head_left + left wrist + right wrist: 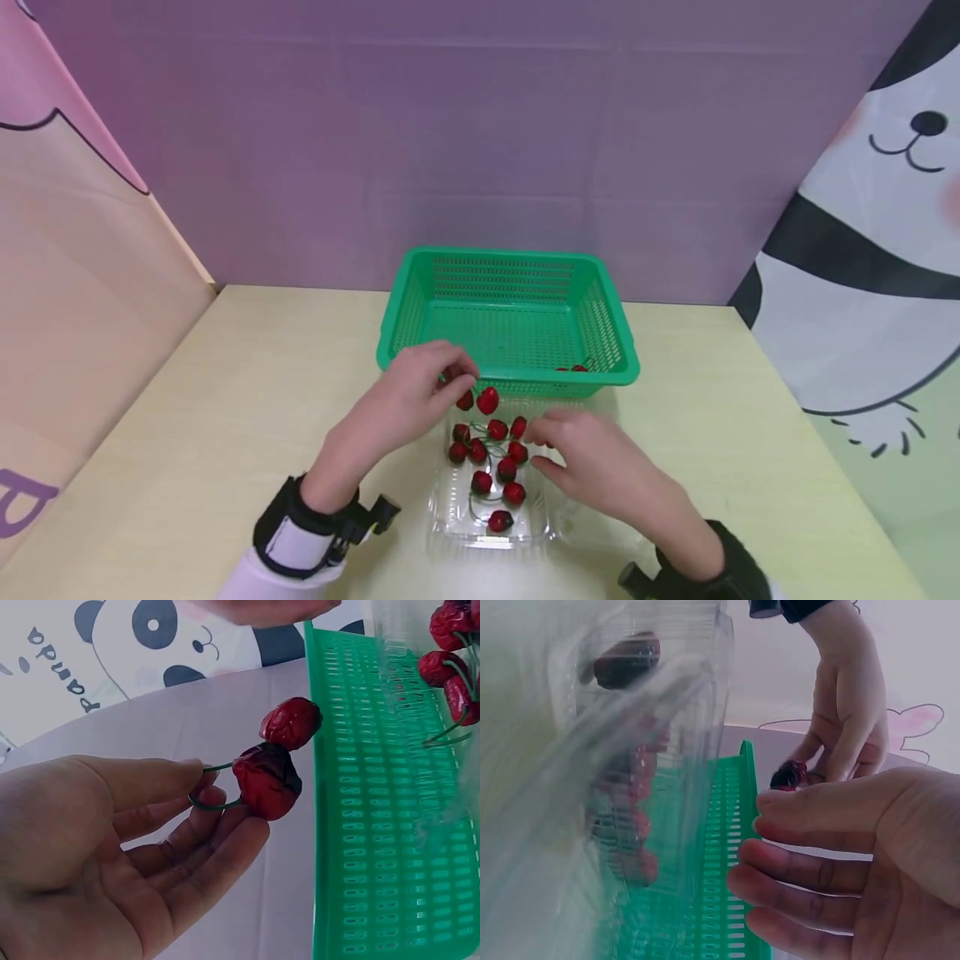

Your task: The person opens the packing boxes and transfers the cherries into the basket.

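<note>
My left hand pinches the green stems of a pair of dark red cherries between thumb and fingers. In the head view this pair hangs by the basket's near edge, over the far end of a clear plastic box. Several more cherries with green stems lie inside that box. My right hand is over the box's right side, close to the cherries. Its fingers are loosely bent, and nothing shows between them in the right wrist view.
Behind the box stands a green plastic basket with a few cherries at its near right corner. The box's clear lid lies folded out to the right, under my right forearm. A purple backdrop rises behind the wooden table.
</note>
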Action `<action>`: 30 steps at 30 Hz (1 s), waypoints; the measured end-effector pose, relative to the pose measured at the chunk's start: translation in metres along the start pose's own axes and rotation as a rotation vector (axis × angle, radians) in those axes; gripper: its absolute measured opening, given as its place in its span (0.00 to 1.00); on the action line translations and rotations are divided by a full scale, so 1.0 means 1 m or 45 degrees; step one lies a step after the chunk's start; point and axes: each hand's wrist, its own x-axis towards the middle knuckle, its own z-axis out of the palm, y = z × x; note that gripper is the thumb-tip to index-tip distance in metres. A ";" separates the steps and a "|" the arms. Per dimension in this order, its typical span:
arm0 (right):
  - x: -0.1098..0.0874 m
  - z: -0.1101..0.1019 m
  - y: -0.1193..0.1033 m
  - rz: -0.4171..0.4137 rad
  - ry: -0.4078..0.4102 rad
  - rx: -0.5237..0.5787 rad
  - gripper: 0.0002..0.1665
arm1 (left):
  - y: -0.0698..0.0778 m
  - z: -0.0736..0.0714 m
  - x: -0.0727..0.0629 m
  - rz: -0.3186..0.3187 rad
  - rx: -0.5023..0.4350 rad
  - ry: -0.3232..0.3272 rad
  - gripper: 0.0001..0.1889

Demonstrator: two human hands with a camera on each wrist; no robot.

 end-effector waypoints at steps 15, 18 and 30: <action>0.002 0.013 -0.007 -0.030 -0.146 0.063 0.10 | -0.004 -0.004 0.009 -0.020 0.016 0.098 0.02; 0.003 0.015 -0.008 -0.042 -0.178 0.050 0.11 | -0.007 -0.003 0.011 -0.026 0.016 0.157 0.02; 0.002 0.018 -0.014 -0.087 -0.253 -0.016 0.15 | -0.015 -0.001 0.014 -0.030 -0.045 0.309 0.03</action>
